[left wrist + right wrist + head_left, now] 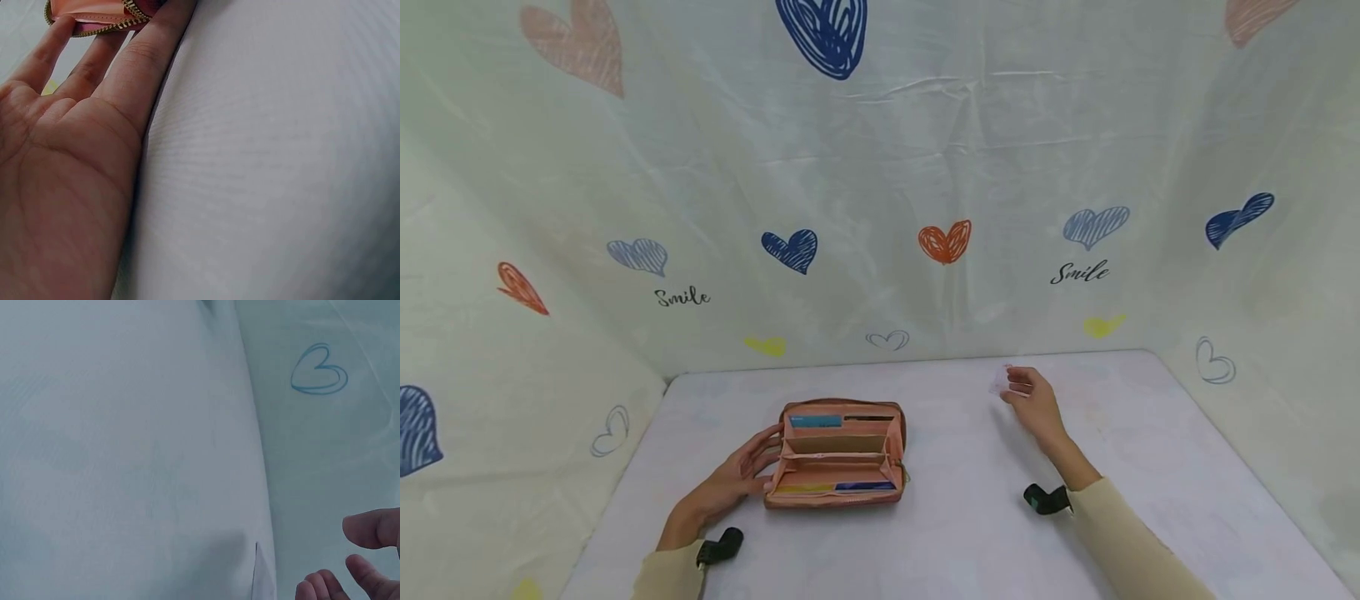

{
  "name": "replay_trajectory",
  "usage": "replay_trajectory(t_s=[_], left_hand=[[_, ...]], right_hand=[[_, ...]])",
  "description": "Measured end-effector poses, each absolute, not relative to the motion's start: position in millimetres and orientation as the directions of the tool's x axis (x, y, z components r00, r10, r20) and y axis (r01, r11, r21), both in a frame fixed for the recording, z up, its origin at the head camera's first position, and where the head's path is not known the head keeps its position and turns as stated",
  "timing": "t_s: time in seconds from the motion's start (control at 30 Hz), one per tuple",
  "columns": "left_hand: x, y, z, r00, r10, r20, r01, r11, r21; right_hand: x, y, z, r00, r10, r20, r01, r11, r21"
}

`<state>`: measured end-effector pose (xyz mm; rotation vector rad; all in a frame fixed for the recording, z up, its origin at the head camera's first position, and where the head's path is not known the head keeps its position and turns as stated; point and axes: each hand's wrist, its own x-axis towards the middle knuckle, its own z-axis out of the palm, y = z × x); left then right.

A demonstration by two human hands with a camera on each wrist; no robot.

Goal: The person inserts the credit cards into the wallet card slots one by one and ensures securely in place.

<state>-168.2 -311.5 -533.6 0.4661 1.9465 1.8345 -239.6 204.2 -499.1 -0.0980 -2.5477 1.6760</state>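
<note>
An open pink zip-around wallet (838,471) lies at the middle left, its inner compartments showing and cards in its slots. My left hand (748,467) holds the wallet's left edge. In the left wrist view, a fingertip (65,24) laps over the gold zipper (112,27) while other fingers go behind it. Farther back on the right, my right hand (1033,408) holds a small pale, partly see-through slip (997,382) at its fingertips. One pointed corner of the slip (264,578) shows in the right wrist view; the pinch itself is out of that frame.
The table (955,517) has a white cover. Close behind its far edge hangs a pale sheet (850,308) printed with hearts and words, and similar sheeting stands at both sides. Black wrist cameras (721,546) sit below both hands.
</note>
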Motion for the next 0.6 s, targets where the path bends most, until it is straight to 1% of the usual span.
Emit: replay_trajectory(t_s=[0.1, 0.3, 0.6], left_hand=[[-167.9, -310.8, -532.7, -0.856, 0.511, -0.078, -0.047, 0.074, 0.996], [-167.3, -309.5, -531.2, -0.857, 0.509, -0.083, -0.051, 0.076, 0.996], [-167.5, -311.2, -534.1, -0.855, 0.513, -0.074, -0.048, 0.064, 0.997]], right_hand=[[-240.1, 213.4, -503.5, -0.989, 0.145, -0.009, 0.063, 0.372, -0.926], [-242.3, 225.6, -510.0, -0.976, 0.189, -0.105, 0.163, 0.322, -0.933], [-246.9, 228.7, -513.4, -0.966, 0.208, -0.152, 0.207, 0.275, -0.939]])
